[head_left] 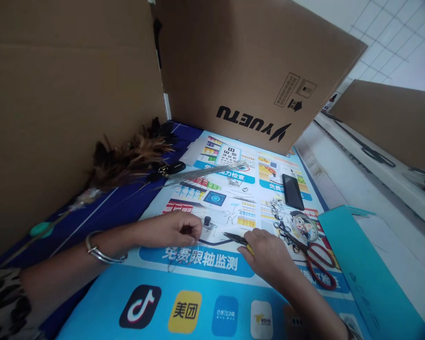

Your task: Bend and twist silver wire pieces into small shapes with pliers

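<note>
My left hand (173, 229) rests on a printed poster (198, 302), fingers pinched together on a thin wire (194, 248) that curves down from the fingertips. My right hand (269, 255) is closed round small pliers with yellow handles (238, 239), whose dark jaws point left toward the left fingertips. A small black part (207, 222) stands on the poster just beyond the two hands. A silver bangle (101, 252) circles my left wrist.
A bundle of straight wires (205, 172) lies farther back, with bent wire pieces (281, 224) and red-handled scissors (320, 264) at right. A black phone (292, 191), feather duster (123, 163), teal box (368, 274) and cardboard walls (255, 71) surround the poster.
</note>
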The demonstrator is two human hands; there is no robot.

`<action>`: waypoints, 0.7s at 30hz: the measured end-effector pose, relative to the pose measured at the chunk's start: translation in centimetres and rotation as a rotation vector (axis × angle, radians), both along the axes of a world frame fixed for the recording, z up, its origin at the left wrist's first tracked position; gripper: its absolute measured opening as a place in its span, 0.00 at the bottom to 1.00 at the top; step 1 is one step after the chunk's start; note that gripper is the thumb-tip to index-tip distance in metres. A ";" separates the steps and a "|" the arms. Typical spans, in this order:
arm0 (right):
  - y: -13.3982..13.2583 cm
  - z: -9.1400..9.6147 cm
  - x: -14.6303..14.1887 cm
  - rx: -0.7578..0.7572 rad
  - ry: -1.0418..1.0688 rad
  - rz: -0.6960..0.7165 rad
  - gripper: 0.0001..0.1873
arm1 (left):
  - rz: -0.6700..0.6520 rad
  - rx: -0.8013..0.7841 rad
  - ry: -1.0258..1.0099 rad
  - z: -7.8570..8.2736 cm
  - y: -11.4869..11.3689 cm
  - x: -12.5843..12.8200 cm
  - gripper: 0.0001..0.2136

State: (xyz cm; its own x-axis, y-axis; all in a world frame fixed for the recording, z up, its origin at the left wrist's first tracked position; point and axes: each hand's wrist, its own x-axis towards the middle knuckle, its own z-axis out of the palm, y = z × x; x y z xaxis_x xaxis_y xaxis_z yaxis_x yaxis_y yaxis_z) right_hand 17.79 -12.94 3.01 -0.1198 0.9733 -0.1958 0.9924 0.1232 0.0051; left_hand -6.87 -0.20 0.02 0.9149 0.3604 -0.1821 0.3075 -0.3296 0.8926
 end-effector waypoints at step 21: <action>5.5 0.5 -3.6 0.161 -0.162 0.350 0.08 | -0.050 -0.070 -0.069 0.0 0.9 -0.5 0.05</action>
State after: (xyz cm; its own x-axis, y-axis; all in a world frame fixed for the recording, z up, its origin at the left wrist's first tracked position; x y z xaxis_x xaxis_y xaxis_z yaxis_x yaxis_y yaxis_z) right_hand 14.24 -7.41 3.50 -0.4294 0.8989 -0.0876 0.8753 0.4381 0.2048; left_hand -7.34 0.68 0.02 0.9428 0.3022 -0.1409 0.2289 -0.2794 0.9325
